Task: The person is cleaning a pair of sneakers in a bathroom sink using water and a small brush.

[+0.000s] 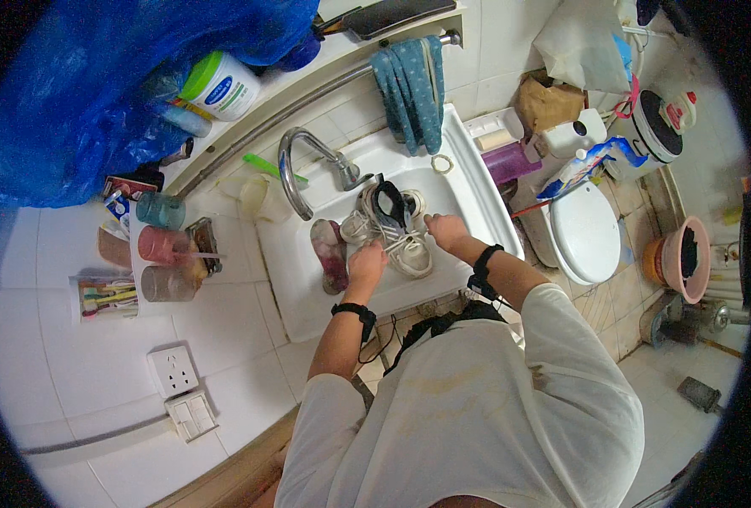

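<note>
In the white sink [477, 182], both hands, left hand [367, 262], right hand [446, 230], pinching laces of a grey sneaker [392, 227]; white green-capped tub [220, 85] on shelf

I'm standing in a home bathroom: white tiles are covering the walls, a sink [477, 182] with a tap [295, 161], a toilet [585, 233], toothbrushes [108, 298].

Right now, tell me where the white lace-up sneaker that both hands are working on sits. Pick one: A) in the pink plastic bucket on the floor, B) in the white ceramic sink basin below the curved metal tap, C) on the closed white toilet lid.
B: the white lace-up sneaker lies inside the white ceramic sink basin, under the curved metal tap, with the left hand and right hand on it.
</note>
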### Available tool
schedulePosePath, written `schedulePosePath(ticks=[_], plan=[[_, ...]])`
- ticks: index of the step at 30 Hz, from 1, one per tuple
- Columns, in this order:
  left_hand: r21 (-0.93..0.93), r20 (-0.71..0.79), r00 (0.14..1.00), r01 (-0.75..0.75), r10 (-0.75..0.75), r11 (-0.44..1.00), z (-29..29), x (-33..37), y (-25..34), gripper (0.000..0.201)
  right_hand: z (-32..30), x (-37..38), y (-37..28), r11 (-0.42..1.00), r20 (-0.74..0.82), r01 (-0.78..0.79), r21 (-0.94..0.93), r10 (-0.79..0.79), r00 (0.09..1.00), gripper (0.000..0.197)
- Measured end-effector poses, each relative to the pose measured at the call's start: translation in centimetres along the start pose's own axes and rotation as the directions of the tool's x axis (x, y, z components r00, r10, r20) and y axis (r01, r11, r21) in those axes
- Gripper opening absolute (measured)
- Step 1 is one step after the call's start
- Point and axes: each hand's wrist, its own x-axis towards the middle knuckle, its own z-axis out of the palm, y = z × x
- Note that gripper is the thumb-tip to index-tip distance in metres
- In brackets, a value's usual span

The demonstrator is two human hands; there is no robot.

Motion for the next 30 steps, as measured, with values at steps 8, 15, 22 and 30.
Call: schedulePosePath(ticks=[8,15,22,30], plan=[[-0.017,-0.134,0.989,-0.071,0.068,0.997,2.2,0.4,-2.2,0.019,1.4,0.8,1.2,0.993,0.098,0.004,0.118,-0.015,0.995,0.017],[-0.217,-0.015,0.989,-0.147,0.148,0.965,1.5,1.3,-1.0,0.024,0.6,0.6,-1.1,0.989,0.15,-0.023,0.149,0.0,0.989,0.023],[-0.402,-0.179,0.983,-0.045,-0.03,0.914,2.9,2.9,1.0,0.019,0.4,0.8,-2.1,0.967,-0.185,0.068,0.246,-0.022,0.982,0.02],[-0.405,-0.257,0.963,-0.036,-0.076,0.914,4.6,3.2,0.9,0.016,1.5,2.2,-3.7,0.99,-0.173,0.049,0.129,-0.026,0.985,0.013]])
